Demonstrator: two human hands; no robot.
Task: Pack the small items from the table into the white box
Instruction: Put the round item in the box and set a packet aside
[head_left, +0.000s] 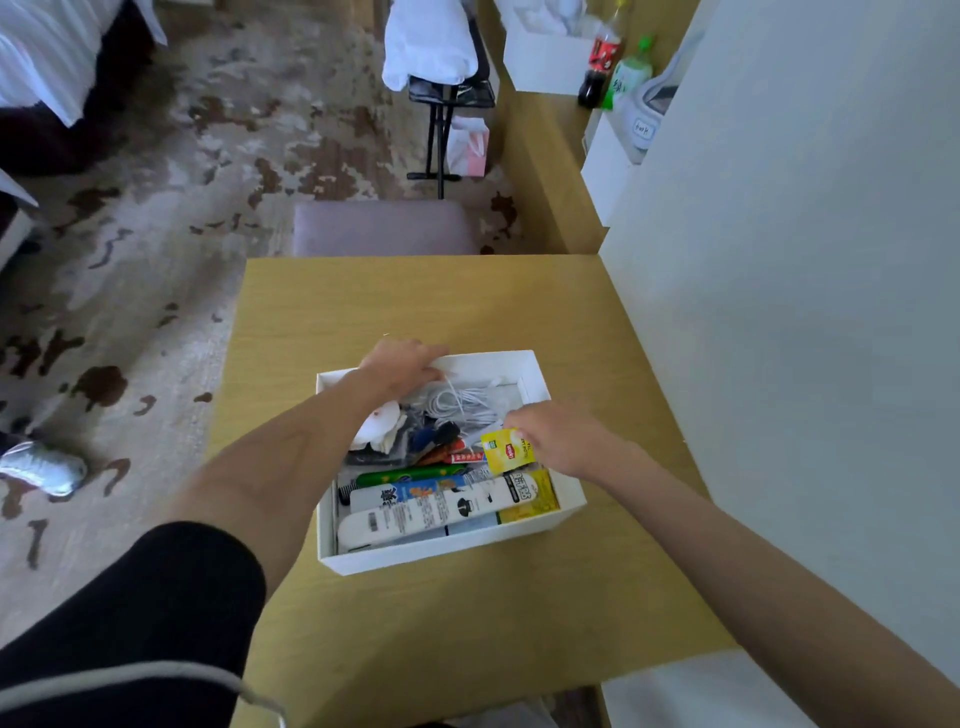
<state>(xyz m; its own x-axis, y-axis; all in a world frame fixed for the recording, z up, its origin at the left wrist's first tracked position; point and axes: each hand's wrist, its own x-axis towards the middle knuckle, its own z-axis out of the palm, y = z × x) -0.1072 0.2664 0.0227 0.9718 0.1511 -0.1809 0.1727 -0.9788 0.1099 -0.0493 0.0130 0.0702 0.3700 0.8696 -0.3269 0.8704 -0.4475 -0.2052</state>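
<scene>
The white box (447, 553) sits in the middle of the wooden table (415, 306), filled with several small items. My right hand (558, 434) pinches a yellow tea bag packet (506, 450) over the box's right side. My left hand (402, 364) rests on the box's far left rim, fingers curled over the edge. Inside lie a coiled white cable (465, 402), a white pouch (382, 423), a green tube (410, 475), a long white printed tube (431, 506) and a yellow packet (530, 501).
A white wall (805, 312) rises right of the table. A purple stool (384, 228) stands beyond the far edge. On the patterned carpet (156, 260) a grey shoe (44, 467) lies at left. Bottles (605, 57) stand far back right.
</scene>
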